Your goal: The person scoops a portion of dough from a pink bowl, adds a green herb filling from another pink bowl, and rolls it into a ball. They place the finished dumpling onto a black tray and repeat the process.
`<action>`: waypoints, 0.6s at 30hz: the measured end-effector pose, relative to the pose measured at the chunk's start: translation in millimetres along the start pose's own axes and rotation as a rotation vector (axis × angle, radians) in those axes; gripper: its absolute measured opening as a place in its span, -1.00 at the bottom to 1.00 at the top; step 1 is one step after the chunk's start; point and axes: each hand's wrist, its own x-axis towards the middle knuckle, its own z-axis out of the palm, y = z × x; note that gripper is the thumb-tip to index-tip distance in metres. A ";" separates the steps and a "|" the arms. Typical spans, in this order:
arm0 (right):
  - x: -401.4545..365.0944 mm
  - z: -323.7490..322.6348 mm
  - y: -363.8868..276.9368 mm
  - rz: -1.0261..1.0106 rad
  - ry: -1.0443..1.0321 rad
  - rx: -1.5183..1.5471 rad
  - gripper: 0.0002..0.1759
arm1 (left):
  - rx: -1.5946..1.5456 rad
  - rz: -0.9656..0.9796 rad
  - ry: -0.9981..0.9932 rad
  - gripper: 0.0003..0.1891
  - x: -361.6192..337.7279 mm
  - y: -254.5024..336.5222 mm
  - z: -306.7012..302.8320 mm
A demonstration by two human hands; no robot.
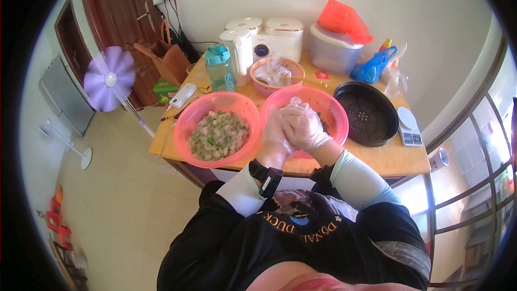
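Both hands wear clear plastic gloves and are pressed together above a pink bowl (336, 109). My left hand (277, 131) is closed against my right hand (308, 127), whose fingers curl over it. Anything between the palms is hidden. Below them, some dark green bits show inside the bowl, mostly covered by the hands. Just to the left stands another pink bowl (186, 116), holding a chopped pale and green mixture (219, 136).
Behind are a smaller bowl (295, 67) with plastic wrap, a teal bottle (219, 70) and white appliances (283, 40). To the right sit a round black steamer pan (367, 113) and a kitchen scale (410, 129). A purple fan (110, 79) stands left of the wooden table (377, 163).
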 end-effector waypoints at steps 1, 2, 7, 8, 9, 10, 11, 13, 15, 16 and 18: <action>-0.7 -1.7 1.7 0.016 -0.034 0.000 -0.89 | 0.002 -0.004 0.002 -0.50 -3.9 -1.2 4.6; -1.4 -5.9 3.0 0.014 -0.115 0.013 -0.82 | -0.022 0.005 0.063 -0.42 -8.4 -2.1 16.2; 7.7 -17.6 -5.4 0.369 0.014 0.448 -0.69 | -0.086 0.074 0.327 -0.25 -12.0 -4.5 53.4; 7.2 -16.4 -1.5 0.435 0.090 0.682 -0.66 | -0.141 0.054 0.339 -0.19 -11.6 -5.1 54.9; 3.6 -14.6 -1.4 0.435 0.093 0.683 -0.66 | -0.196 0.033 0.351 -0.14 -11.2 -5.2 55.6; 0.6 -13.7 -4.0 0.392 0.075 0.570 -0.66 | -0.192 0.032 0.351 -0.14 -7.2 -5.4 49.0; 4.4 -16.3 -11.2 0.350 0.056 0.456 -0.66 | -0.141 0.090 0.275 -0.14 -1.2 -5.6 39.6; 9.3 -22.9 -16.7 0.175 -0.047 0.203 -0.73 | -0.092 0.147 0.195 -0.14 3.7 -7.0 32.0; 3.5 -15.5 -11.7 -0.085 -0.006 -0.002 -0.83 | -0.069 0.095 0.158 -0.11 -0.9 -7.1 33.7; 5.5 -11.0 -9.7 -0.074 0.077 0.044 -0.85 | -0.057 0.071 0.140 -0.09 -3.8 -6.6 34.9; 7.3 -11.0 -4.7 0.091 0.017 0.105 -0.84 | -0.032 0.022 0.104 -0.05 -7.8 -6.4 35.6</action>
